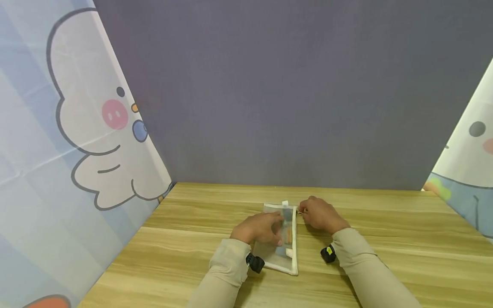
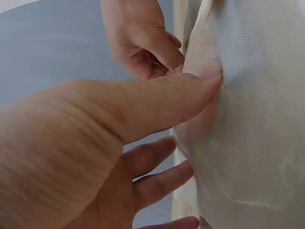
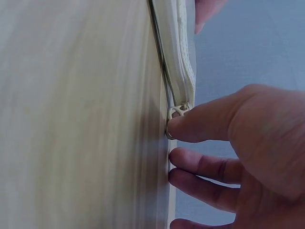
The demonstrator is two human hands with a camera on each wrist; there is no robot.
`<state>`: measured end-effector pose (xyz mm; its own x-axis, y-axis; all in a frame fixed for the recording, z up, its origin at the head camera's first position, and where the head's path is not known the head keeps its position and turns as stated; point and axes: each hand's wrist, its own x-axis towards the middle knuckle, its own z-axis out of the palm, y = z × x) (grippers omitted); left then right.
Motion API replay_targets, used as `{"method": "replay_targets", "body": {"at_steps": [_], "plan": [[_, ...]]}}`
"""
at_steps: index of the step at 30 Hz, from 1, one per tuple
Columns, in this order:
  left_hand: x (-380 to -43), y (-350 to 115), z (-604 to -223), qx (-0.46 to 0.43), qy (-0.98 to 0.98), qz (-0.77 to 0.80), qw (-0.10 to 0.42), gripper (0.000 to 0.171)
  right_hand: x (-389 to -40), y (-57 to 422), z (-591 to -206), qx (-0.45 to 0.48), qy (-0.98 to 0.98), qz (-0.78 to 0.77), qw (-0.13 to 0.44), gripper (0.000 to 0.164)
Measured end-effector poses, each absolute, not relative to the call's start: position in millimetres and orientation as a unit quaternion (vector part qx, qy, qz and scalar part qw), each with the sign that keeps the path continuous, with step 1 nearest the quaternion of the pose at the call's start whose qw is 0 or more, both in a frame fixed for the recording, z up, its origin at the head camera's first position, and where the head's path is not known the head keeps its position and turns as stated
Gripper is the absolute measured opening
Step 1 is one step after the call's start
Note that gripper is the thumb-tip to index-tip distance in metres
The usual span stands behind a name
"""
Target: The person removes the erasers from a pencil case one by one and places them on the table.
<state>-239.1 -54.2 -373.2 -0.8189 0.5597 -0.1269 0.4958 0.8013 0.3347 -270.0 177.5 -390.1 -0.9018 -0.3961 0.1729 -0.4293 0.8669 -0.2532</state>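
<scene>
A translucent mesh zipper pouch (image 1: pixel 271 258) with white edging lies flat on the wooden table. Grey-blue and orange shapes show faintly through its mesh. My left hand (image 1: pixel 260 228) rests on top of the pouch, thumb and fingers spread apart. In the left wrist view, the left thumb (image 2: pixel 190 90) lies against the mesh. At the pouch's far right corner, my right hand (image 1: pixel 320 215) pinches the metal zipper pull (image 3: pixel 172 125). The zipper band (image 3: pixel 172 52) runs from that pull along the pouch's right side.
The wooden table (image 1: pixel 173 239) reaches back to a grey panel (image 1: pixel 289 94). Cartoon-printed curtains hang at the left (image 1: pixel 34 205) and right sides. A small white tag (image 1: pixel 285 202) sticks out at the pouch's far end.
</scene>
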Motion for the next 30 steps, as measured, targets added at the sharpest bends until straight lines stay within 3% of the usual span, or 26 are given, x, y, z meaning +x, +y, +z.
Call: {"method": "replay_targets", "body": {"at_steps": [24,26,30], "plan": [[-238.4,-47.5,-369.5,0.287,0.952,0.075,0.079,0.069,-268.8,182.4,-385.3,0.242,-0.958,0.146,0.050,0.012],[-238.4,-48.0,-369.9,0.290,0.951,0.074,0.078,0.055,-268.8,181.4,-386.3,0.241,-0.958,0.150,0.047,0.012],[-239.8,-49.2,-371.4,0.292,0.948,0.099,0.082,0.048,-266.6,179.6,-386.4,0.244,-0.957,0.147,0.048,0.011]]}}
